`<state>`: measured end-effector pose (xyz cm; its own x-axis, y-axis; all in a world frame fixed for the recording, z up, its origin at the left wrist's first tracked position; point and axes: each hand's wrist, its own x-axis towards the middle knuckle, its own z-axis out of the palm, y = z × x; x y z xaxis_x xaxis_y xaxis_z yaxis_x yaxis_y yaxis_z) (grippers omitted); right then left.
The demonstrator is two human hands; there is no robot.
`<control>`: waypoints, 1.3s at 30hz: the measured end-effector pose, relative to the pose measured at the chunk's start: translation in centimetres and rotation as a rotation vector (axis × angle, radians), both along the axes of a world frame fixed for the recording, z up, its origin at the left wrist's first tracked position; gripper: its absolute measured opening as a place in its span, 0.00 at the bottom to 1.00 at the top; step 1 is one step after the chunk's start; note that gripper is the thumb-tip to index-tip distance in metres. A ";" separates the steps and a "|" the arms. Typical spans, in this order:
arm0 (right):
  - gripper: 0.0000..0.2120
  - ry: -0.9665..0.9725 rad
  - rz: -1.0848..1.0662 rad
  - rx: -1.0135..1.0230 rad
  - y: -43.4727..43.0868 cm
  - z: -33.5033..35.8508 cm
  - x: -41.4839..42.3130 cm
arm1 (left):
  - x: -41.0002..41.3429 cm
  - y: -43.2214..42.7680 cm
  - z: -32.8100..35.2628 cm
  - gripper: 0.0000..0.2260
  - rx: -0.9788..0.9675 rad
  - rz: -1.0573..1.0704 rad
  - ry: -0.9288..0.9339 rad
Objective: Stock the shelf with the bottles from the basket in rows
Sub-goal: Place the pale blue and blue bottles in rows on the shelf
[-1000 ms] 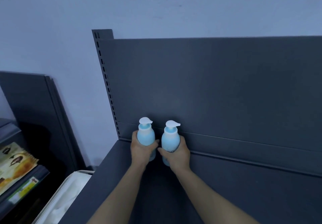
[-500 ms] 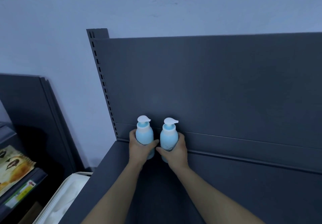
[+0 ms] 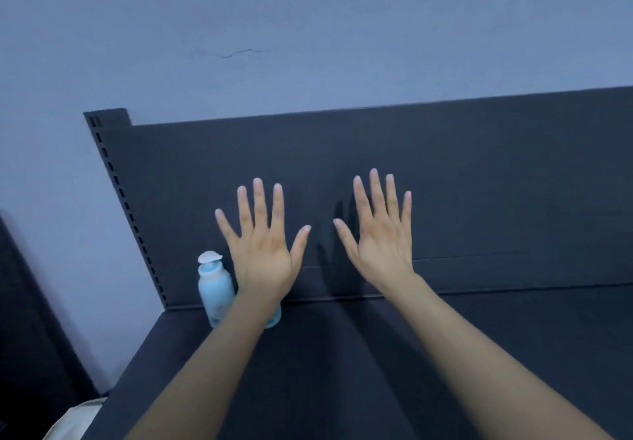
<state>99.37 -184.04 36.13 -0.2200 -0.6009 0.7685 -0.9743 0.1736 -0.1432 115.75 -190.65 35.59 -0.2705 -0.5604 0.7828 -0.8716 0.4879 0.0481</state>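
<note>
A light blue pump bottle with a white pump head stands upright at the back left corner of the dark shelf. A second blue bottle stands right of it, almost wholly hidden behind my left wrist; only its base shows. My left hand is raised above the bottles with fingers spread and straight, holding nothing. My right hand is raised beside it, fingers spread too, empty, in front of the shelf's back panel.
A slotted upright post marks the shelf's left end. Behind it is a pale wall with a crack. A white basket edge shows at the bottom left, below the shelf. The shelf surface stretches to the right.
Both hands have let go of the two bottles and lifted up with fingers spread. The bottles stay standing at the back left of the shelf. The camera has tilted up.
</note>
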 end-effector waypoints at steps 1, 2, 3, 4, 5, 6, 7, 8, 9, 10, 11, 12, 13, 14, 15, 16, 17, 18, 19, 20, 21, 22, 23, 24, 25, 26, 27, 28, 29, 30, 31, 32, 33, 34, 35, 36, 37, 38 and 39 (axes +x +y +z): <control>0.32 0.017 -0.034 -0.005 1.0 0.6 -1.1 | -1.2 0.6 0.4 0.31 -0.003 -0.015 -0.008; 0.32 0.031 -0.067 -0.007 2.1 1.0 -2.2 | -2.5 1.3 0.8 0.31 0.000 -0.035 -0.021; 0.32 0.039 -0.102 -0.006 3.3 1.4 -3.3 | -3.9 2.0 1.2 0.31 0.003 -0.060 -0.032; 0.31 0.046 -0.137 -0.005 4.5 1.7 -4.4 | -5.4 2.9 1.5 0.31 0.005 -0.087 -0.039; 0.31 0.051 -0.169 -0.005 5.9 1.9 -5.7 | -7.0 3.9 1.7 0.31 0.000 -0.117 -0.040; 0.31 0.050 -0.199 -0.008 7.3 2.1 -6.9 | -8.5 4.9 1.9 0.32 -0.004 -0.150 -0.039; 0.31 0.044 -0.228 -0.010 8.7 2.2 -8.1 | -10.0 6.0 2.1 0.32 -0.012 -0.183 -0.036; 0.31 0.036 -0.263 -0.009 10.5 2.2 -9.5 | -11.9 7.4 2.2 0.32 -0.020 -0.223 -0.032; 0.31 0.031 -0.289 -0.008 12.0 2.2 -10.7 | -13.3 8.6 2.2 0.32 -0.026 -0.253 -0.029; 0.31 0.032 -0.317 -0.007 13.5 2.2 -11.7 | -14.6 9.8 2.3 0.32 -0.029 -0.283 -0.027; 0.31 0.032 -0.356 -0.005 15.5 2.0 -13.1 | -16.3 11.3 2.2 0.32 -0.030 -0.323 -0.024; 0.31 0.029 -0.391 -0.005 17.5 1.9 -14.3 | -18.0 12.8 2.1 0.32 -0.030 -0.360 -0.022; 0.31 0.026 -0.423 -0.008 19.6 1.8 -15.6 | -19.6 14.5 2.0 0.32 -0.029 -0.395 -0.022; 0.31 0.021 -0.453 -0.009 21.9 1.5 -16.9 | -21.3 16.3 1.8 0.32 -0.025 -0.426 -0.024; 0.31 0.014 -0.482 -0.007 24.2 1.2 -18.3 | -23.1 18.3 1.5 0.32 -0.018 -0.453 -0.027; 0.31 0.005 -0.507 -0.004 26.5 0.9 -19.6 | -24.7 20.4 1.2 0.32 -0.009 -0.478 -0.029; 0.31 -0.006 -0.529 0.000 28.9 0.6 -20.8 | -26.4 22.6 0.9 0.32 0.002 -0.504 -0.031; 0.32 -0.015 -0.550 0.005 31.2 0.3 -21.9 | -27.9 24.9 0.5 0.32 0.015 -0.531 -0.034; 0.32 -0.022 -0.569 0.012 33.5 -0.1 -22.9 | -29.4 27.1 0.1 0.32 0.027 -0.556 -0.040; 0.32 -0.026 -0.589 0.022 35.8 -0.6 -23.9 | -30.8 29.3 -0.4 0.32 0.037 -0.581 -0.049; 0.32 -0.028 -0.611 0.032 38.0 -1.1 -24.8 | -32.1 31.4 -1.0 0.32 0.045 -0.607 -0.057; 0.32 -0.030 -0.635 0.039 40.2 -1.6 -25.7 | -33.4 33.5 -1.5 0.32 0.051 -0.634 -0.066; 0.31 -0.035 -0.660 0.045 42.3 -2.1 -26.6 | -34.7 35.4 -2.0 0.32 0.055 -0.662 -0.075; 0.31 -0.045 -0.683 0.049 44.3 -2.6 -27.4 | -35.9 37.3 -2.5 0.32 0.059 -0.691 -0.083; 0.31 -0.058 -0.704 0.056 46.2 -3.2 -28.2 | -37.0 39.0 -3.0 0.32 0.064 -0.720 -0.090; 0.31 -0.074 -0.724 0.068 47.9 -3.8 -28.9 | -38.0 40.8 -3.5 0.32 0.070 -0.748 -0.098; 0.32 -0.089 -0.746 0.080 49.6 -4.5 -29.5 | -38.9 42.5 -4.1 0.32 0.078 -0.777 -0.107; 0.32 -0.104 -0.770 0.091 51.2 -5.3 -30.1 | -39.8 44.0 -4.8 0.32 0.087 -0.809 -0.119; 0.32 -0.122 -0.795 0.103 52.6 -6.2 -30.7 | -40.7 45.5 -5.7 0.32 0.095 -0.847 -0.134; 0.32 -0.143 -0.817 0.116 54.0 -7.0 -31.2 | -41.6 46.8 -6.5 0.31 0.101 -0.885 -0.149; 0.32 -0.162 -0.837 0.126 55.3 -7.8 -31.7 | -42.4 48.1 -7.4 0.31 0.101 -0.922 -0.165; 0.32 -0.177 -0.855 0.139 56.5 -8.7 -32.2 | -43.3 49.3 -8.3 0.31 0.097 -0.954 -0.180; 0.32 -0.189 -0.871 0.158 57.6 -9.7 -32.6 | -44.0 50.4 -9.3 0.31 0.096 -0.987 -0.198; 0.32 -0.202 -0.887 0.181 58.8 -10.7 -32.9 | -44.7 51.5 -10.3 0.30 0.100 -1.021 -0.218; 0.32 -0.216 -0.903 0.201 59.8 -11.7 -33.3 | -45.3 52.3 -11.3 0.30 0.106 -1.056 -0.241; 0.32 -0.232 -0.923 0.214 60.7 -12.7 -33.7 | -46.0 53.2 -12.4 0.30 0.115 -1.089 -0.266; 0.32 -0.250 -0.942 0.227 61.6 -13.7 -34.1 | -46.6 54.0 -13.5 0.30 0.127 -1.118 -0.289; 0.32 -0.274 -0.959 0.244 62.4 -14.8 -34.6 | -47.2 54.7 -14.6 0.30 0.143 -1.143 -0.314; 0.32 -0.303 -0.975 0.267 63.2 -15.9 -34.9 | -47.7 55.4 -15.7 0.30 0.157 -1.162 -0.342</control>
